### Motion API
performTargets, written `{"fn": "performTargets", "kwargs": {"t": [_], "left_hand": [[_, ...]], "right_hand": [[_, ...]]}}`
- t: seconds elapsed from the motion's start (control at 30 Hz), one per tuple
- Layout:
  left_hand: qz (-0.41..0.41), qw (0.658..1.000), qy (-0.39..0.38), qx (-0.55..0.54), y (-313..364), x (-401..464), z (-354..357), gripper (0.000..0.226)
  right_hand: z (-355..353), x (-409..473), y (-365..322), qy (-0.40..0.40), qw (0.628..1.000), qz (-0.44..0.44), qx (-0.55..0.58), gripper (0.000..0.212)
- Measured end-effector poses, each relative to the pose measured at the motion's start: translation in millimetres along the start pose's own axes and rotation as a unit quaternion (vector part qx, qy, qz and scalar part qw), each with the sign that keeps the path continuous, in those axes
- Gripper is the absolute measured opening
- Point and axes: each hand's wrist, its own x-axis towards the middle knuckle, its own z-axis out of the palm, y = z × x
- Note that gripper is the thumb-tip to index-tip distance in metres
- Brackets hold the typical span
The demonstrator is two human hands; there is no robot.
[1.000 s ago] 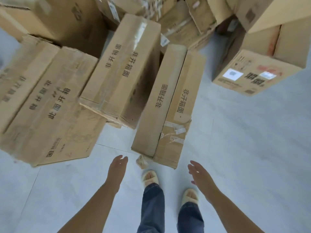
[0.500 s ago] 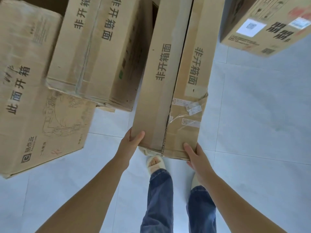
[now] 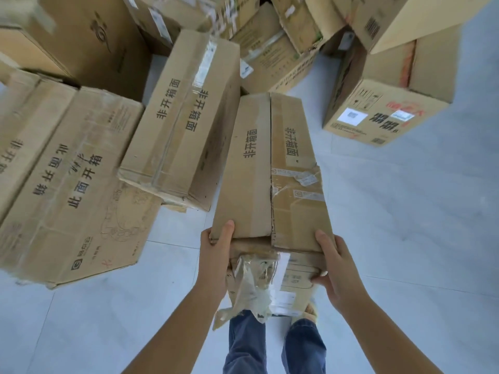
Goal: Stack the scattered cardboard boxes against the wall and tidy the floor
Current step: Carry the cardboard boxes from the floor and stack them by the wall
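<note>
A long narrow cardboard box (image 3: 272,168) with black printed characters and torn tape is lifted at its near end, its far end down among the pile. My left hand (image 3: 216,255) grips its near left corner, thumb on top. My right hand (image 3: 333,263) grips the near right corner, fingers curled under the end face. Loose clear tape (image 3: 253,284) hangs from the end face. A similar taped box (image 3: 183,122) lies just to the left, and a large flat box (image 3: 73,190) lies further left.
A square box with a white label (image 3: 378,114) sits at the right. Several more boxes (image 3: 270,39) are piled at the back. Pale tiled floor (image 3: 405,238) spreads to the right and near me. My legs in jeans (image 3: 272,346) stand below the held box.
My hands went from open above the floor to gripping the long box's near end. That end has since risen toward me, showing its end face and hanging tape.
</note>
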Motion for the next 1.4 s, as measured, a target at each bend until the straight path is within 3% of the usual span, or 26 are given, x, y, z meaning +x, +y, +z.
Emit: {"fn": "performTargets", "kwargs": {"t": [0.13, 0.37, 0.6, 0.73, 0.87, 1.13, 1.4], "left_hand": [[0.004, 1.0, 0.008, -0.003, 14.4, -40.9, 2.1, 0.02], [0.045, 0.995, 0.025, -0.085, 16.7, -129.6, 18.8, 0.012], [0.131, 0.969, 0.063, -0.201, 10.7, -230.7, 50.9, 0.009], [0.182, 0.944, 0.105, -0.256, -6.2, -284.8, 65.9, 0.027], [0.217, 0.92, 0.145, -0.292, -27.1, -333.9, 66.5, 0.022], [0.228, 0.864, 0.262, -0.365, -105.1, -414.8, 39.3, 0.015], [0.191, 0.799, 0.372, -0.433, -243.8, -511.7, 15.6, 0.014]], "right_hand": [[-16.8, -30.3, -21.2, -0.002, 0.999, -0.028, -0.025, 0.027], [-63.9, -83.5, -56.7, -0.038, 0.991, -0.108, -0.064, 0.027], [-122.7, -132.9, -107.7, -0.129, 0.965, -0.205, -0.1, 0.031], [-151.9, -160.3, -123.3, -0.19, 0.936, -0.268, -0.128, 0.028], [-166.3, -188.8, -129.5, -0.246, 0.907, -0.304, -0.158, 0.027], [-171.9, -246.2, -90.6, -0.371, 0.842, -0.3, -0.253, 0.025], [-204.4, -320.9, 14.0, -0.454, 0.763, -0.288, -0.359, 0.025]]}}
